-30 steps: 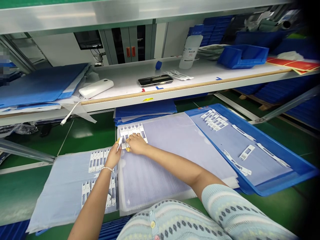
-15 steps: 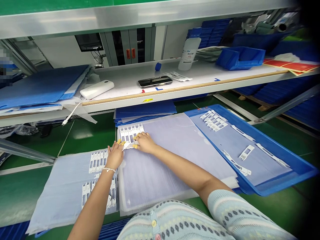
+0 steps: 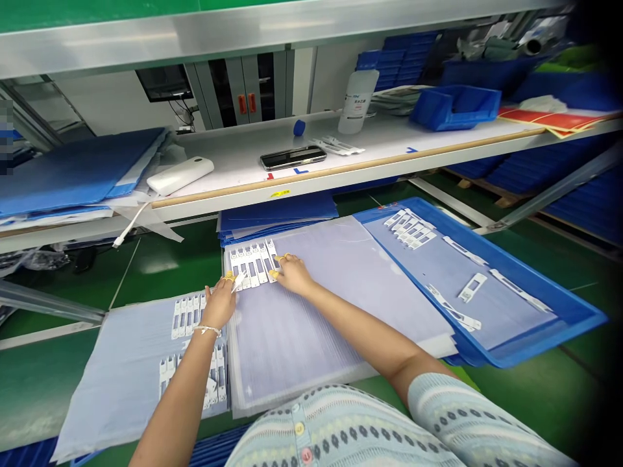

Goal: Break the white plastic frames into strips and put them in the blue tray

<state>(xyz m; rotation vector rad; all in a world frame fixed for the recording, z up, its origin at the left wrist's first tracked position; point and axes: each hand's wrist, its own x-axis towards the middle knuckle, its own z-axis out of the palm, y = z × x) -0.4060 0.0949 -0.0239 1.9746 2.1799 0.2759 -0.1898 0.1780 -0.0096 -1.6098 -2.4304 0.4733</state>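
My right hand [image 3: 294, 275], with yellow finger cots, has its thumb and fingertips closed on the right edge of a slim white plastic frame [image 3: 268, 254]. This frame is the rightmost in a row of white frames [image 3: 248, 264] at the far left corner of a stack of translucent sheets [image 3: 311, 311]. My left hand [image 3: 220, 305], also with yellow finger cots, is closed on a small white piece [image 3: 240, 280] beside the row's lower left end. Its exact kind is unclear. More white frames [image 3: 187, 316] lie on the left sheet, partly behind my left forearm.
A blue tray [image 3: 516, 353] at right holds several white frames. Across the back, a shelf [image 3: 228, 188] carries a phone [image 3: 293, 157], a white power bank [image 3: 180, 175], a bottle [image 3: 357, 104] and a blue bin [image 3: 455, 107]. A metal beam [image 3: 292, 26] spans overhead.
My right hand has shifted slightly right, to the row's right end, uncovering more of the frames. My left hand stays near the row's lower left with the white piece. The whole view has shifted a little.
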